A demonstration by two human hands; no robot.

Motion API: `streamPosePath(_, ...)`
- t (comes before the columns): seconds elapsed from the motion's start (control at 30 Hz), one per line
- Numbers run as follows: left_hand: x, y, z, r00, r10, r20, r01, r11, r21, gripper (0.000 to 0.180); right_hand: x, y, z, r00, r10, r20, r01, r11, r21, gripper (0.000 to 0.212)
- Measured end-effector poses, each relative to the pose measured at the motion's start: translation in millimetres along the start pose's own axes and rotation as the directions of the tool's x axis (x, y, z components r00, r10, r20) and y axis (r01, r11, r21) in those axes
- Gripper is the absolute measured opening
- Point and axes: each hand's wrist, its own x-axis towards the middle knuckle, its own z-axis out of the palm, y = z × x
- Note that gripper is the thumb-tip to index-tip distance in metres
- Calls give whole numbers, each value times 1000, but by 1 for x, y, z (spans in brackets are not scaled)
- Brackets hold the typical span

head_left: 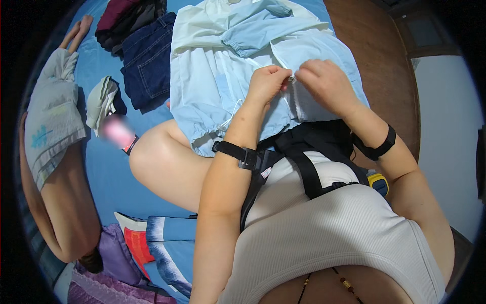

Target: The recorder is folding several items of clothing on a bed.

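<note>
Pale blue jacket is spread, in the head view, across the blue sheet at the upper middle, with its gathered drawstring hem draped over the wearer's bent leg. One sleeve is folded across its upper part. By the left hand, the jacket's front edge is pinched between thumb and fingers, beside the white zipper. The right hand is held just beside it, fingers curled over the same edge; whether fabric is gripped there cannot be told, since the fingertips are hidden. A black strap is worn on each forearm.

To the left of the jacket, dark blue jeans are laid folded, with maroon and black clothes heaped above them. A pale cloth is bunched near the jeans. At the far left, another person is seen lying in a light shirt.
</note>
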Motion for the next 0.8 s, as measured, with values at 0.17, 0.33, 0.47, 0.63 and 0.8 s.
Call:
streamPosePath(0.17, -5, -2, 1, 989, -112, 92, 128, 973, -192, 18, 7, -3, 1, 939, 343, 19, -291, 764, 576, 11)
streamPosePath(0.33, -11, 0, 2, 958, -194, 212, 262, 894, -363, 20, 2, 4, 9, 774, 583, 248, -528, 377, 761, 10)
streamPosePath(0.47, -9, -2, 6, 979, -131, 156, 174, 937, -304, 17, 0, -2, 6, 765, 577, 287, -568, 393, 724, 9)
streamPosePath(0.63, -4, -5, 7, 985, -118, 124, 141, 969, -203, 17, -1, 2, 7, 877, 449, 170, -438, 601, 669, 11)
streamPosePath(0.8, -3, -6, 5, 997, -65, 47, 67, 997, -48, 22, 2, 2, 7, 950, 296, 96, -286, 709, 645, 9)
